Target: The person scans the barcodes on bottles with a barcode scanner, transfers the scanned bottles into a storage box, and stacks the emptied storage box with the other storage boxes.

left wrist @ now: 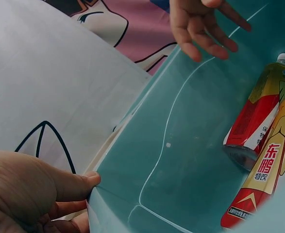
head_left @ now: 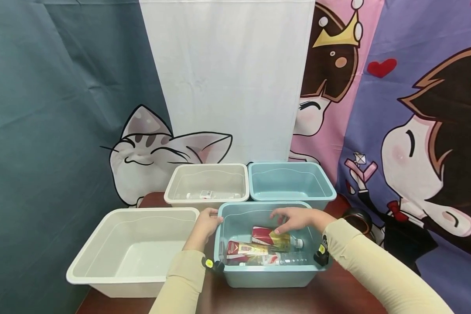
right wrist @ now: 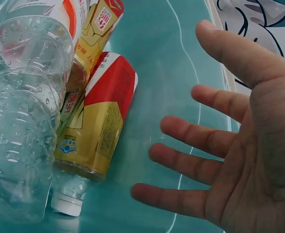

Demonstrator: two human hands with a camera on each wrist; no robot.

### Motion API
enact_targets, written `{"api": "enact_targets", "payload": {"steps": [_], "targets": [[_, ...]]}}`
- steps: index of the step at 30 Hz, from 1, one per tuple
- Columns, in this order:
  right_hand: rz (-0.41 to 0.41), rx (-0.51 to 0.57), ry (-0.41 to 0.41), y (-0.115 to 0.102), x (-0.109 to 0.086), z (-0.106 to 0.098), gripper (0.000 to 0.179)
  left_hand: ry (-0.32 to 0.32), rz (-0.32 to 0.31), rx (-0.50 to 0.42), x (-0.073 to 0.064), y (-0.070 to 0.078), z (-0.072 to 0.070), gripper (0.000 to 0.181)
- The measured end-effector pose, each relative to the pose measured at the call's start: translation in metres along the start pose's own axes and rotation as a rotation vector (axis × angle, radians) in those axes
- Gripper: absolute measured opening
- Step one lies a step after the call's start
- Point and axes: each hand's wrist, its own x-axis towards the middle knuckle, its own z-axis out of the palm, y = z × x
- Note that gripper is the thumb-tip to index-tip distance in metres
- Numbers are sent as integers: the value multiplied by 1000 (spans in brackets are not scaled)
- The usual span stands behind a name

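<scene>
A blue plastic bin [head_left: 268,269] stands in front of me with several bottles in it. My left hand [head_left: 205,227] pinches its left rim near the back corner, the thumb inside and other fingers outside in the left wrist view. Over the bin hovers my right hand [head_left: 295,218], its fingers spread and holding nothing. Below that hand lies a red-and-yellow labelled bottle [right wrist: 108,116] with a white cap. Beside it are a second red-and-yellow bottle [left wrist: 261,177] and a clear plastic bottle [right wrist: 23,141], at the bin's near side.
At left stands a large white bin [head_left: 141,257]. Behind are a smaller white bin [head_left: 208,203] with clear bottles inside and another blue bin [head_left: 290,197]. A dark round object [head_left: 357,220] lies at right. Cartoon-printed curtains [head_left: 227,78] hang behind the brown table [head_left: 259,301].
</scene>
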Motion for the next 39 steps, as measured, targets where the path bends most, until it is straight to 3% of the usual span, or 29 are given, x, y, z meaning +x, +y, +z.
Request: {"api": "enact_targets", "payload": {"steps": [6, 12, 18, 26, 33, 39], "targets": [[110, 98, -92, 0, 6, 4, 58, 15, -1, 8, 1, 0, 0, 37], [166, 138, -117, 4, 9, 7, 57, 8, -2, 12, 1, -3, 2, 37], [98, 137, -87, 8, 6, 3, 51, 5, -5, 7, -1, -1, 1, 37], [-18, 100, -65, -7, -20, -2, 52, -2, 0, 6, -1, 0, 0, 37], [-25, 85, -70, -9, -36, 7, 63, -3, -18, 1, 0, 1, -2, 39], [-10, 78, -111, -1, -38, 18, 62, 4, -16, 23, 3, 0, 0, 39]]}}
